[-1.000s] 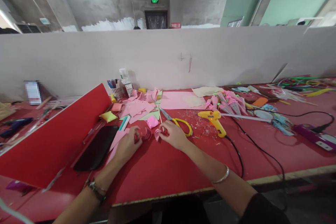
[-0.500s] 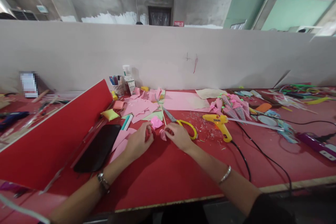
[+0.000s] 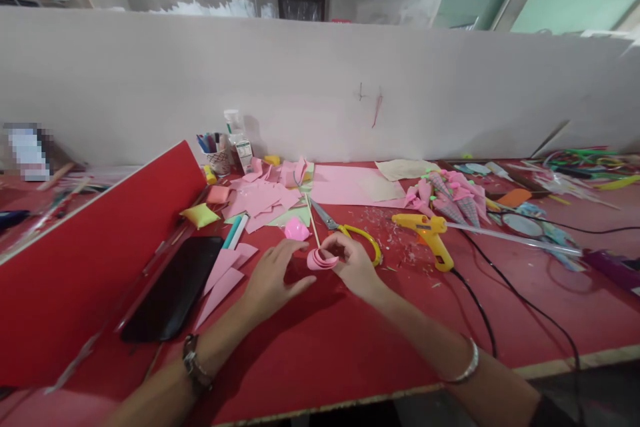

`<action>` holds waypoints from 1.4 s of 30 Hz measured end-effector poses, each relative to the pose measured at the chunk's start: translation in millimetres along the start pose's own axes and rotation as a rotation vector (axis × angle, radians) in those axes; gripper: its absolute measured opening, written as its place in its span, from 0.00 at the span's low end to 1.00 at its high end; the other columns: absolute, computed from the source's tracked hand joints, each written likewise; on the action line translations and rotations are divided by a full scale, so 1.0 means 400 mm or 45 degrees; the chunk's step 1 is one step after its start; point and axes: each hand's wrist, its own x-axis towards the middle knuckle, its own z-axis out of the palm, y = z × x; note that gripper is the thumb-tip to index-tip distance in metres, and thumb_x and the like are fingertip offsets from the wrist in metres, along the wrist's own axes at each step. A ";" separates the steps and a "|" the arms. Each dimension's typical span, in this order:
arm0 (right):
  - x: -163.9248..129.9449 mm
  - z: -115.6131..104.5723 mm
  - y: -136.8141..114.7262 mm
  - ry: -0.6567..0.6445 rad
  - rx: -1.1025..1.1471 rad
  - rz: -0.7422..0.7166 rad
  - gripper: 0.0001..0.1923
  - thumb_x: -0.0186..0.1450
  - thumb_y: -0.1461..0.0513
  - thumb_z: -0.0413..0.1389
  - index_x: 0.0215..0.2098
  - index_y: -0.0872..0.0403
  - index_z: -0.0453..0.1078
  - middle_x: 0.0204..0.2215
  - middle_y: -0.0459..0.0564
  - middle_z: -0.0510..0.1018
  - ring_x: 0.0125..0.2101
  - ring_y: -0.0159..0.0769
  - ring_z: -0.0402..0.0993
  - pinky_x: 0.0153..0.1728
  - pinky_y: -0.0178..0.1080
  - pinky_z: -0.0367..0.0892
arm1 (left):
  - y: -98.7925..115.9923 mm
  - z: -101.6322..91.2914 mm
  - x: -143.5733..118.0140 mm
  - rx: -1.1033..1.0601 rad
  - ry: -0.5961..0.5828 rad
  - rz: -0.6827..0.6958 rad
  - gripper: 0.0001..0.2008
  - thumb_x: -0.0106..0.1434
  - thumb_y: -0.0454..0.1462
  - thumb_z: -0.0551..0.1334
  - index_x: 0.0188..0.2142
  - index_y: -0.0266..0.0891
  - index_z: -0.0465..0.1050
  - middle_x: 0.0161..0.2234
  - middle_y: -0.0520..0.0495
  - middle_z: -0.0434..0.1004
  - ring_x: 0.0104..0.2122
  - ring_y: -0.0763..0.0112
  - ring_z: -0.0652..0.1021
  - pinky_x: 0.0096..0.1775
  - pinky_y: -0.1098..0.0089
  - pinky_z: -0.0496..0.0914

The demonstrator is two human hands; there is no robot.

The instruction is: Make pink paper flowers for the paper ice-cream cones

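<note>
Pink paper curl (image 3: 321,259) pinched in right hand (image 3: 354,265) fingers; left hand (image 3: 270,281) spread flat on desk (image 3: 320,340). Best rolled tight, evenly.

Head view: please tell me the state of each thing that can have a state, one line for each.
Pink paper strip: curled into a loop, pinched by right hand.
Left hand: open, fingers spread, holding nothing.
Scissors: lying flat, blades closed.
Glue gun: lying down, cord attached.
Phone: screen dark.
</note>
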 end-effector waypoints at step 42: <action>0.011 -0.034 0.020 0.271 -0.079 -0.003 0.03 0.56 0.62 0.49 0.25 0.54 0.61 0.23 0.44 0.68 0.25 0.29 0.65 0.28 0.32 0.62 | -0.006 -0.017 -0.003 0.283 0.133 0.546 0.15 0.61 0.34 0.50 0.19 0.40 0.67 0.19 0.56 0.72 0.21 0.79 0.70 0.29 0.73 0.61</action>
